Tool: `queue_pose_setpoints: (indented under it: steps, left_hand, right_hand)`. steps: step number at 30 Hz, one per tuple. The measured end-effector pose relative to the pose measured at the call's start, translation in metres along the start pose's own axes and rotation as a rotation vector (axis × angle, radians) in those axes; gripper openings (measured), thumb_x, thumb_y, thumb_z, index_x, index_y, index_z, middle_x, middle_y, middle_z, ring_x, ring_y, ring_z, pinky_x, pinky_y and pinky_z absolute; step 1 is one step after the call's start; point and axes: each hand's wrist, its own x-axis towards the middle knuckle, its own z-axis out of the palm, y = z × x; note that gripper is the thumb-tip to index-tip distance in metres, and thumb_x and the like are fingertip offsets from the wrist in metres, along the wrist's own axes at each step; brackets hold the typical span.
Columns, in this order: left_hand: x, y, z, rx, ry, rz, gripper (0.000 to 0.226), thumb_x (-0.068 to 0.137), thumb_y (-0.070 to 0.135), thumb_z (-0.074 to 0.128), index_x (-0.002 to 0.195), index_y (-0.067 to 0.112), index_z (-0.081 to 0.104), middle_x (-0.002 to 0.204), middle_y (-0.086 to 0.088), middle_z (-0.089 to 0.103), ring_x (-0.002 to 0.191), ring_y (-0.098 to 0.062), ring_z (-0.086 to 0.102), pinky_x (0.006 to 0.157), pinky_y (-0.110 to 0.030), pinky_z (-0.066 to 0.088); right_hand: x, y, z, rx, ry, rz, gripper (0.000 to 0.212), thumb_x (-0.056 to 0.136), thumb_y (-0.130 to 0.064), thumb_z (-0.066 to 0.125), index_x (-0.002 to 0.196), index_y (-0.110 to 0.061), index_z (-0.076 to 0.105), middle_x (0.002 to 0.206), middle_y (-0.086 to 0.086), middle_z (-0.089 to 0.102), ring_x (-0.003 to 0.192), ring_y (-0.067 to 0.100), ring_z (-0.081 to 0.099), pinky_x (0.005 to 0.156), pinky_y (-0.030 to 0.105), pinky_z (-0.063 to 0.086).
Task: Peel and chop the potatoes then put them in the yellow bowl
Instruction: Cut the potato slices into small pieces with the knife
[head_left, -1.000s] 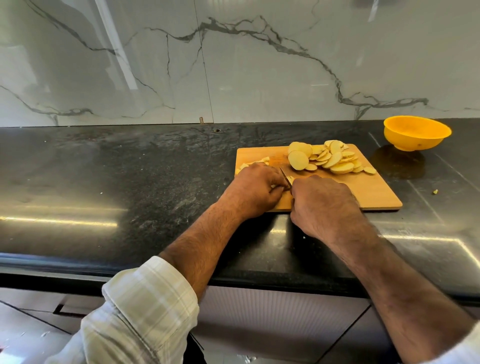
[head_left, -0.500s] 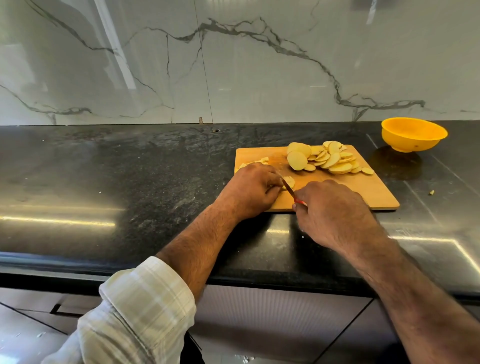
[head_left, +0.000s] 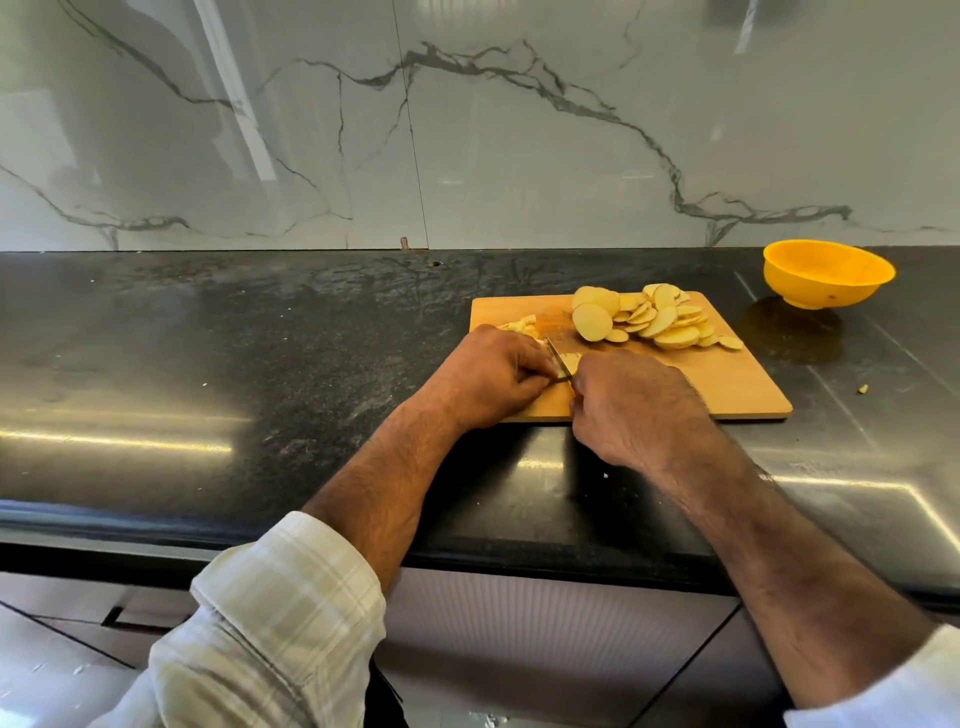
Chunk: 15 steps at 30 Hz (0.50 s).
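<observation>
A wooden cutting board (head_left: 727, 384) lies on the black counter. At its far side sits a pile of round potato slices (head_left: 649, 317). Small cut potato pieces (head_left: 519, 325) lie at the board's far left corner. My left hand (head_left: 491, 376) curls over a potato piece on the board's near left part; the piece is mostly hidden. My right hand (head_left: 636, 405) grips a knife (head_left: 558, 361) whose blade slants between the two hands. The yellow bowl (head_left: 826, 275) stands on the counter to the right of the board, apart from it.
A marble wall closes the back of the black counter (head_left: 234, 364). A small potato scrap (head_left: 863, 388) lies on the counter right of the board. The counter's front edge runs beneath my forearms, with cabinet fronts below.
My right hand drew back toward the front edge with the knife, then moved forward again beside the left hand. The left hand stayed over the potato piece.
</observation>
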Motion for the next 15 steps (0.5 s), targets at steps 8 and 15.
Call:
queue_pose_setpoints:
  steps: [8,15]
  left_hand:
    - [-0.008,-0.005,0.000,-0.007,0.005,-0.016,0.018,0.092,0.016,0.079,0.108,0.020,0.085,0.114,0.008,0.079,0.111,-0.001,0.069,0.109,-0.029,0.051]
    - [-0.007,-0.004,-0.004,-0.004,-0.025,-0.078,0.019,0.093,0.020,0.075,0.108,0.022,0.085,0.115,0.012,0.078,0.112,0.002,0.066,0.112,-0.031,0.050]
  right_hand:
    - [0.011,0.007,0.006,0.055,0.127,0.014,0.024,0.097,-0.042,0.064,0.114,-0.025,0.066,0.095,-0.006,0.061,0.090,0.016,0.060,0.078,0.035,0.057]
    - [-0.010,0.015,0.001,0.051,0.052,0.002,0.032,0.100,-0.046,0.060,0.126,-0.028,0.067,0.110,-0.006,0.065,0.097,0.013,0.059,0.084,0.035,0.058]
